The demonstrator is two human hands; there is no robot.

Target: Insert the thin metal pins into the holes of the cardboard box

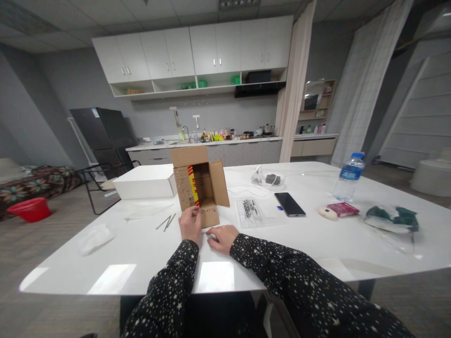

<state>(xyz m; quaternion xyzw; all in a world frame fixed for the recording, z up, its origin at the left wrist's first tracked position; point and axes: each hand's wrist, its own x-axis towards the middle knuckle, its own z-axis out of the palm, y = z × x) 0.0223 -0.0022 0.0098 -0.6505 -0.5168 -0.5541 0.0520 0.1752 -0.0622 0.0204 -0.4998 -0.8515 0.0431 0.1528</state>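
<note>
Ideally, handling at the open cardboard box [183,188], which stands on the worktop [141,267] left of its middle and back from the near edge, calls for small, light finger movements at the lower flap [212,218], with the free hand bracing the board so that it neither folds nor slides. The left hand [190,226] reaches forward to that flap, fingers bent inward, though at this size I cannot tell whether they grip anything; the right hand [223,238] lies low just in front, palm down, fingers released, thumb parted from the index finger.
</note>
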